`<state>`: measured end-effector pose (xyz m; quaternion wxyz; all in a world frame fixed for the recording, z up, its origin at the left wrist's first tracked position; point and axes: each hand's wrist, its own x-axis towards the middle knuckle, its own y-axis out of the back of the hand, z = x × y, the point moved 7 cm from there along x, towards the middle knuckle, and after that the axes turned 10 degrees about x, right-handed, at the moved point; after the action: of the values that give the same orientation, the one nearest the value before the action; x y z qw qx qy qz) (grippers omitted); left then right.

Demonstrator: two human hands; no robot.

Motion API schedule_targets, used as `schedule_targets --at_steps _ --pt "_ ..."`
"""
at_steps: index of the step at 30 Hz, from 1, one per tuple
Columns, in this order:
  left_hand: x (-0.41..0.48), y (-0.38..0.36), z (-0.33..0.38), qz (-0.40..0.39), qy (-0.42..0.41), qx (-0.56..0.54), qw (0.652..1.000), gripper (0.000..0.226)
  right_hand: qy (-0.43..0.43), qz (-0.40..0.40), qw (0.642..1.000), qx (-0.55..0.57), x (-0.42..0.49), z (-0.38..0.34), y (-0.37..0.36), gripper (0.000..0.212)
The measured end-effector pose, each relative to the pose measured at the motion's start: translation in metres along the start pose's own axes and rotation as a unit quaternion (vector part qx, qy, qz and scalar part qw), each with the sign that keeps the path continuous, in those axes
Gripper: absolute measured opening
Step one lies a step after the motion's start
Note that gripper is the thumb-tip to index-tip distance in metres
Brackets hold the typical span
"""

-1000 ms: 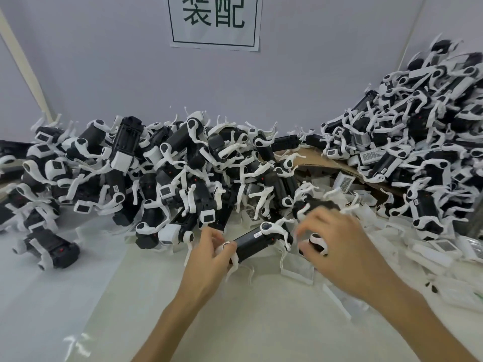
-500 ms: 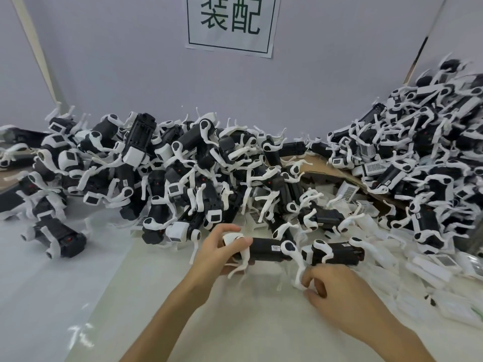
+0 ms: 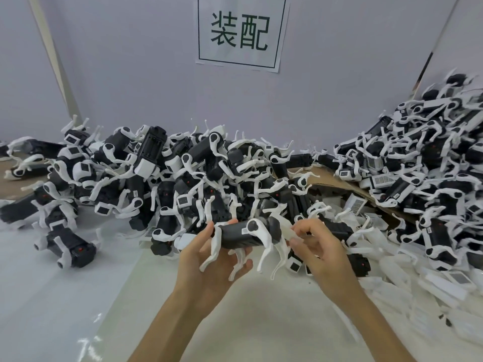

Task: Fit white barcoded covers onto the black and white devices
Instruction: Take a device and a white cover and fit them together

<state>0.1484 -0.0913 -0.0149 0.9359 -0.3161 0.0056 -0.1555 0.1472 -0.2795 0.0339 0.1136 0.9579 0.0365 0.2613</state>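
Note:
My left hand [image 3: 209, 259] grips a black device [image 3: 241, 237] with white legs, held level above the table with the legs pointing down. My right hand [image 3: 320, 249] pinches a white plastic piece [image 3: 287, 232] at the device's right end. Whether that piece is a cover is hard to tell. Loose white barcoded covers [image 3: 355, 205] lie among the parts to the right.
A big heap of black and white devices [image 3: 170, 178] spreads across the back and left. A taller heap [image 3: 431, 165] rises on the right over a brown cardboard sheet [image 3: 337, 182]. White covers [image 3: 441, 283] litter the right front. A paper sign [image 3: 239, 31] hangs on the wall.
The left hand has lifted the device off the table and drawn it nearer. The right hand has come up from the table to the device's right end.

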Motion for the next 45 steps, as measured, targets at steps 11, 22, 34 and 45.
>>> schedule_targets --at_steps 11,22,34,45 --pt "0.001 0.006 0.001 0.060 -0.036 0.095 0.993 0.040 -0.056 0.132 0.979 0.147 -0.012 0.035 0.023 0.025" --pt "-0.001 -0.011 -0.006 0.006 -0.023 0.238 0.971 0.051 -0.162 0.073 0.893 0.413 -0.012 0.047 0.018 0.035" --pt "-0.004 -0.028 -0.011 -0.058 -0.035 0.299 0.952 0.048 -0.214 -0.032 0.947 0.237 -0.019 0.045 -0.011 0.039" --pt "-0.001 -0.022 -0.014 -0.056 -0.031 0.321 0.945 0.051 -0.272 -0.094 0.916 0.279 -0.026 0.044 -0.026 0.041"
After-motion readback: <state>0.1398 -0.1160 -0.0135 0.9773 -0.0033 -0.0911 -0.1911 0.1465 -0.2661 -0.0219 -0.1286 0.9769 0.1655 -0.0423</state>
